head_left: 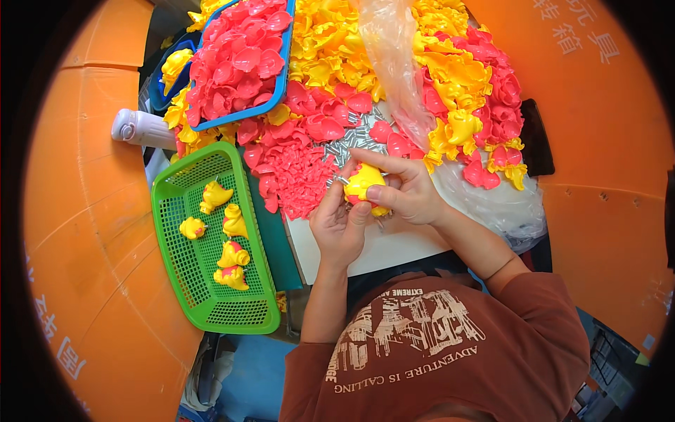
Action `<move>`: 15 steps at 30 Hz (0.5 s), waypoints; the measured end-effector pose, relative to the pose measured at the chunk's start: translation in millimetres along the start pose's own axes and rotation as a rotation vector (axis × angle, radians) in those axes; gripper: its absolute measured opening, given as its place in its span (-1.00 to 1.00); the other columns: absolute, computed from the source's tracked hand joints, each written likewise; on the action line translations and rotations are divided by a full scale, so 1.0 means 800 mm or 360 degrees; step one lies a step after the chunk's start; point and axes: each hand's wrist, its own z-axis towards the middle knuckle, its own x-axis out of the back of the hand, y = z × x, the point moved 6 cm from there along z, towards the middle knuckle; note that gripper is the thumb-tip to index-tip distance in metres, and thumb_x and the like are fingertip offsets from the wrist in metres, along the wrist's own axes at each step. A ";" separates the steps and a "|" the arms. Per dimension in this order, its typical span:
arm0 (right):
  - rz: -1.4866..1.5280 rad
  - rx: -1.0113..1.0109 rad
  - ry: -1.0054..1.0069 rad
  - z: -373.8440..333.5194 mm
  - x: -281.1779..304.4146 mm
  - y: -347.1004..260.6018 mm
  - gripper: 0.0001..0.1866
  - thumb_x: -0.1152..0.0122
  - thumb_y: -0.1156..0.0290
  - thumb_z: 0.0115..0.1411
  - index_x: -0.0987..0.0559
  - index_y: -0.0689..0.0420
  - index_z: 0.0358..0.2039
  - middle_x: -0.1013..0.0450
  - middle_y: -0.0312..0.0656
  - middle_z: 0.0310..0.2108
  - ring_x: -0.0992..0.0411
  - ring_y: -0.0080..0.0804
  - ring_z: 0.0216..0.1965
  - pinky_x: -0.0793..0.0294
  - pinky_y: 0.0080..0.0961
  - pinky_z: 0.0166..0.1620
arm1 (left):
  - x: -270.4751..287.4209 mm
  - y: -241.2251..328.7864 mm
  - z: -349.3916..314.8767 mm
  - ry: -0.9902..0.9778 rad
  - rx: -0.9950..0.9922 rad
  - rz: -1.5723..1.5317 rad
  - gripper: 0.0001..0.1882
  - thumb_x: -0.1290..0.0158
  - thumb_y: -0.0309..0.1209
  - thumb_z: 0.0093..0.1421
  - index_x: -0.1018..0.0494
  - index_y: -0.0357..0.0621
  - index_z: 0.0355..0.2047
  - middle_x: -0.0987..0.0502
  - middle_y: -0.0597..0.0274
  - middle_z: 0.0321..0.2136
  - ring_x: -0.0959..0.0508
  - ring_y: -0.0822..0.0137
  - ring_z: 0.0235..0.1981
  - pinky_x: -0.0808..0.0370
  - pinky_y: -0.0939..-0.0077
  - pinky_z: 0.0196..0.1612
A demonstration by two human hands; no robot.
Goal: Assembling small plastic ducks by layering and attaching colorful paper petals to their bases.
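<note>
Above the table's front edge, a glossy yellow plastic toy figure (361, 181) with pink-red parts is held between both my hands. My right hand (413, 191) grips its right side, the thumb pressed on the yellow shell and the index finger stretched over the top. My left hand (337, 228) closes on the left and lower side of it. A small silver metal pin (342, 180) shows by the left fingertips; whether it is pinched or fixed in the toy, I cannot tell. Just beyond lie loose silver pins (355, 141) and small pink pieces (299, 179).
At left, a green basket (264, 292) holds several yellow-and-pink figures. A blue-rimmed tray (281, 91) of pink shells stands behind it. Yellow shells (320, 46) heap at the back beside clear plastic film (394, 63). A lilac bottle (144, 129) and orange panels (91, 211) flank the table.
</note>
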 end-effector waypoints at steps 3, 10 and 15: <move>-0.0158 -0.0009 -0.0069 0.000 -0.001 0.000 -0.48 -0.10 0.47 0.15 -0.28 0.30 0.12 -0.40 -0.15 -0.05 -0.37 -0.52 -0.06 -0.36 -0.60 -0.01 | 0.005 -0.001 -0.002 0.0013 -0.0037 0.0038 -0.38 -0.10 -0.32 0.16 -0.18 -0.47 0.10 -0.43 0.11 -0.10 -0.47 0.49 -0.19 -0.41 0.72 -0.20; -0.0107 -0.0154 -0.0164 0.010 0.011 0.013 -0.47 -0.15 0.38 0.15 -0.30 0.30 0.11 -0.36 -0.14 0.00 -0.36 -0.47 -0.02 -0.35 -0.54 0.03 | 0.011 -0.003 -0.002 0.0075 -0.0020 -0.0010 -0.36 -0.11 -0.25 0.14 -0.20 -0.48 0.09 -0.45 0.08 -0.12 -0.49 0.44 -0.18 -0.43 0.68 -0.16; -0.0048 -0.0186 -0.0315 0.015 0.003 -0.003 -0.38 -0.22 0.40 0.10 -0.25 0.29 0.14 -0.31 -0.14 0.06 -0.32 -0.46 0.04 -0.34 -0.53 0.05 | 0.013 0.001 0.003 0.0121 0.0104 -0.0235 -0.36 -0.11 -0.36 0.15 -0.14 -0.52 0.11 -0.42 0.01 -0.08 -0.47 0.37 -0.11 -0.42 0.55 -0.06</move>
